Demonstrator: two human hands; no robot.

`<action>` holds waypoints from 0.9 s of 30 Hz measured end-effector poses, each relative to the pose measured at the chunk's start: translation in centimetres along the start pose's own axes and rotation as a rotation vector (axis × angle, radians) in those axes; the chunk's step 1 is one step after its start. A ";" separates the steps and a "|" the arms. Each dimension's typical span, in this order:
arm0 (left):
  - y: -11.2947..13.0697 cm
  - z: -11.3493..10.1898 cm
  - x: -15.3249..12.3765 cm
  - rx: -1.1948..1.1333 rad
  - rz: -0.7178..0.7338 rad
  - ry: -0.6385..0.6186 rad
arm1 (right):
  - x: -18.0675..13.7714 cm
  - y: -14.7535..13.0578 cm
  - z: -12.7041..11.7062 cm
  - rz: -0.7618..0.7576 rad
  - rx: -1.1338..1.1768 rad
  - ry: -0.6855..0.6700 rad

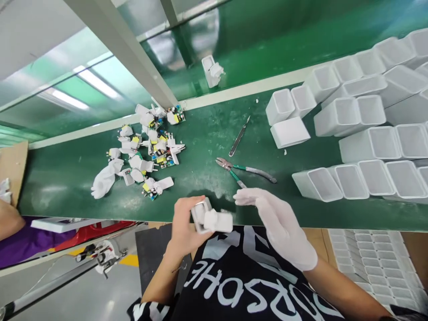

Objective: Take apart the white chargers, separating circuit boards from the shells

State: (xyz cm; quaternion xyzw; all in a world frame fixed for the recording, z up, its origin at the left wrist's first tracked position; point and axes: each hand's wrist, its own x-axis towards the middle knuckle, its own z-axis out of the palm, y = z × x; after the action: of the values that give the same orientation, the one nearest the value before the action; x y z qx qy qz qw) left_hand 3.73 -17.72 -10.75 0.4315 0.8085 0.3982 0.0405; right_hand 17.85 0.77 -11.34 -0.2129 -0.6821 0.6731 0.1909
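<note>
My bare left hand point(185, 225) is closed around a white charger housing point(210, 217) with a plug part fitted into it, held over the near edge of the green bench point(207, 178). My right hand point(277, 223), in a white glove, hovers just right of the housing with its fingers stretched out and nothing in them. Green-handled cutting pliers point(245, 170) lie on the bench just beyond my right fingertips. A pile of small circuit boards with white plug parts point(150, 151) lies further left on the bench.
Several empty white housings point(364, 129) are heaped at the right. Metal tweezers point(239, 136) lie beyond the pliers. A spare white glove point(105, 180) rests by the pile. One white housing point(211, 71) sits on the belt behind. Another person's arm point(8, 220) shows at far left.
</note>
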 end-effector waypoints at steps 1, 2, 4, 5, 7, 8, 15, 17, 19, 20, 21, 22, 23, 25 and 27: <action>0.0 -0.1 -0.1 -0.002 0.000 0.030 | 0.0 0.0 0.0 -0.017 -0.009 -0.002; 0.0 -0.1 -0.2 -0.004 -0.001 0.063 | -0.1 0.1 0.0 -0.029 -0.015 -0.001; 0.0 -0.1 -0.5 -0.012 0.013 0.053 | -0.1 0.2 0.0 -0.029 -0.012 0.011; 0.0 0.0 -0.6 -0.027 0.025 0.034 | -0.2 0.2 0.0 -0.018 -0.005 0.015; -0.1 0.2 -0.8 -0.090 0.042 0.056 | -0.2 0.3 0.1 0.006 0.009 0.011; -0.2 0.3 -0.8 -0.111 0.039 0.081 | -0.1 0.3 0.1 0.011 0.014 0.008; -0.1 0.8 -0.7 -0.133 -0.019 -0.010 | -0.1 0.6 0.4 -0.005 0.051 0.033; -0.3 1.1 -0.8 -0.117 -0.016 -0.022 | -0.2 0.7 0.3 0.010 0.056 0.052; -0.5 1.5 -1.1 -0.111 -0.032 -0.037 | -0.3 0.8 0.2 0.028 0.062 0.061; -0.7 1.7 -1.3 -0.136 -0.042 -0.006 | -0.3 0.9 0.1 0.033 0.068 0.059; -0.8 1.9 -1.4 -0.165 -0.060 0.025 | -0.4 1.0 0.0 0.037 0.076 0.053; -0.9 2.1 -1.5 -0.185 -0.079 0.031 | -0.4 1.0 -0.1 0.040 0.086 0.052; -0.9 2.2 -1.5 -0.190 -0.110 0.014 | -0.4 1.1 -0.2 0.045 0.095 0.056; -0.5 2.3 -1.1 -0.212 -0.205 -0.061 | -0.4 1.4 -0.3 0.064 0.111 0.073; 0.2 2.2 -0.2 -0.409 -0.361 -0.021 | -0.3 1.7 -0.3 0.079 0.125 0.080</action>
State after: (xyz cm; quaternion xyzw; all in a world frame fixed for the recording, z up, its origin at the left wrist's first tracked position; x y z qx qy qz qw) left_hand 4.93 -16.51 -12.13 0.2675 0.7746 0.5350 0.2056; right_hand 18.32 0.89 -12.98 -0.2541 -0.6215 0.7124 0.2041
